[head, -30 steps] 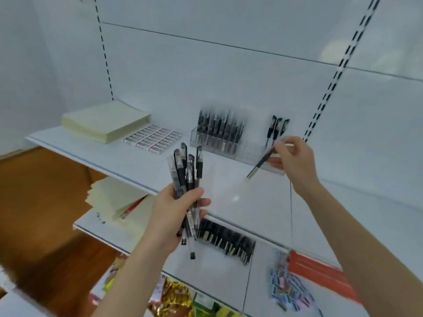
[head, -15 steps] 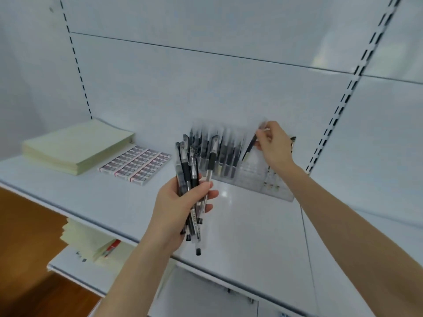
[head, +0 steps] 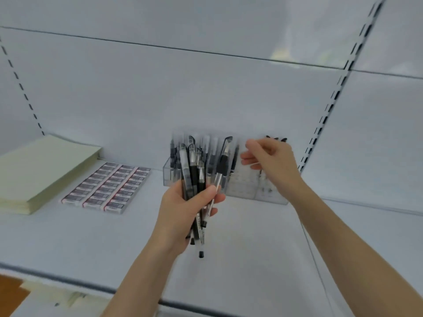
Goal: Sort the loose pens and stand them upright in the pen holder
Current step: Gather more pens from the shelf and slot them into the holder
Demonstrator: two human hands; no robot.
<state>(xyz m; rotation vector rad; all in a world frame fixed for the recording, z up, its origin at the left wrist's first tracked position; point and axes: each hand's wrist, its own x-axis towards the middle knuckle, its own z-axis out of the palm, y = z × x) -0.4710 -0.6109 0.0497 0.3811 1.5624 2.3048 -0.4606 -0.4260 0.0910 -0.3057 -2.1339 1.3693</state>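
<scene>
Several pens are gripped in your left hand before the pen holder, while your right hand hovers over it, its grip too blurred to tell.

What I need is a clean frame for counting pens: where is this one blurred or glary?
Head view: the pen holder and its pens are smeared by blur, the right hand too; the pen bundle in the left hand is sharper; pale glare on the back panel, upper right.

one head-worn view — close above the shelf, facing forward at its back panel
</scene>
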